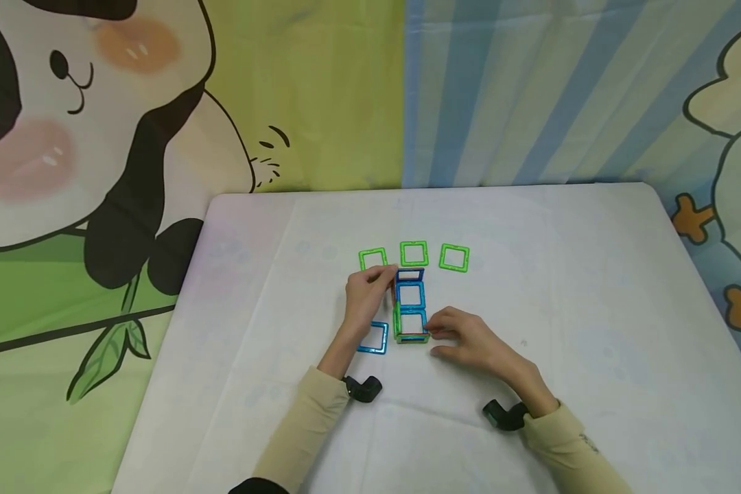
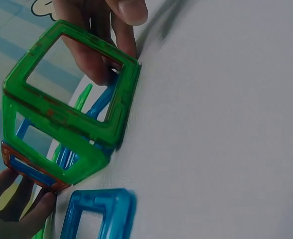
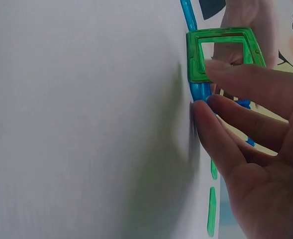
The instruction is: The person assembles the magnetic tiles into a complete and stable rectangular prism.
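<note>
Tile structure (image 1: 412, 309): where is it in the head view?
— Just below the centre, on the white table (image 1: 568, 274). Blue squares run up it, with green edges at left and bottom.
And the hands?
— Left hand (image 1: 366, 298) at its upper left, thumb and fingertips together; right hand (image 1: 472, 336) at its lower right, fingers loosely bent, thumb apart, a fingertip at the blue edge. Three green squares (image 1: 414, 265) lie above; a loose blue square (image 1: 385, 337), partly hidden, lies lower left.
Left wrist view?
— The structure fills the left side. At lower left the left hand pinches a red square (image 2: 56, 187) against the green side; whether they are joined, I cannot tell. The right hand comes in at the top.
Right wrist view?
— Structure at upper right, the right hand's spread fingers partly covering it. The left hand is behind; its grip I cannot tell there.
</note>
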`<state>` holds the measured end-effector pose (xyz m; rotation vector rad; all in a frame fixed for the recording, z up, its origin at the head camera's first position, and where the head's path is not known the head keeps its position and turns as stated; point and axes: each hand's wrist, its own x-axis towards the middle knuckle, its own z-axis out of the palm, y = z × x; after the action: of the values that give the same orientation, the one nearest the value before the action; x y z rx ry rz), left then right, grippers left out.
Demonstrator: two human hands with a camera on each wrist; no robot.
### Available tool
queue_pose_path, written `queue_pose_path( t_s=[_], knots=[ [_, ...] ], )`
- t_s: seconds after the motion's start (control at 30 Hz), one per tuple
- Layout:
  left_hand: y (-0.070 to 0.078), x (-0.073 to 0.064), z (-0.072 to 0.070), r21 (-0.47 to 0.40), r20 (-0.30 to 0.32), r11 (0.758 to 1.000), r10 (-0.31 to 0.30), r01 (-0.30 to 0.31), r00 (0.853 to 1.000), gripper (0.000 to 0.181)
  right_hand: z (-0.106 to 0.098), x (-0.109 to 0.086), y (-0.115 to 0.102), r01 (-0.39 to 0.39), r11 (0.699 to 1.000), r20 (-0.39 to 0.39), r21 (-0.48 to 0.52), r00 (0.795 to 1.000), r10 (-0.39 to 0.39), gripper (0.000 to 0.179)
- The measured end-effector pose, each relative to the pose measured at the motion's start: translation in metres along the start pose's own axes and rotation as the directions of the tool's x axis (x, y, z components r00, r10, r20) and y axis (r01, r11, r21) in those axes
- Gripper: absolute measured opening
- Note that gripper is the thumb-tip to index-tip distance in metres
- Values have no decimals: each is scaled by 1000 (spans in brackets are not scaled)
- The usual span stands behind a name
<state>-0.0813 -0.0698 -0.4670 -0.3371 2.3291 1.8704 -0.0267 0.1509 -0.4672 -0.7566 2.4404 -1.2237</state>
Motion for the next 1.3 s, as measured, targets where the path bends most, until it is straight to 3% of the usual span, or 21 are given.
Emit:
queue_pose_path(
  t_s=[0.23, 0.53, 0.77, 1.03, 1.3],
  knots=[
    [1, 2, 4, 1, -43, 1000, -30, 30, 999, 29, -5, 3, 0, 4, 1000, -29, -26, 1000, -5, 32],
    [0, 4, 2, 26, -37, 998, -60, 61, 997, 29, -33, 22, 5, -49, 980, -216, -194, 976, 6, 27],
    [0, 5, 1, 13, -24, 999, -51, 52, 998, 28, -45, 39, 10, -110, 923, -270, -369, 963, 7, 33],
    [0, 4, 0, 24, -16, 999, -38, 39, 999, 26, -49, 60, 19, -178, 814, -279, -553, 960, 20, 46],
    [0, 5, -1, 17, 1, 999, -35, 35, 999, 28, -51, 75, 24, -204, 778, -214, -594, 973, 92, 51]
  ],
)
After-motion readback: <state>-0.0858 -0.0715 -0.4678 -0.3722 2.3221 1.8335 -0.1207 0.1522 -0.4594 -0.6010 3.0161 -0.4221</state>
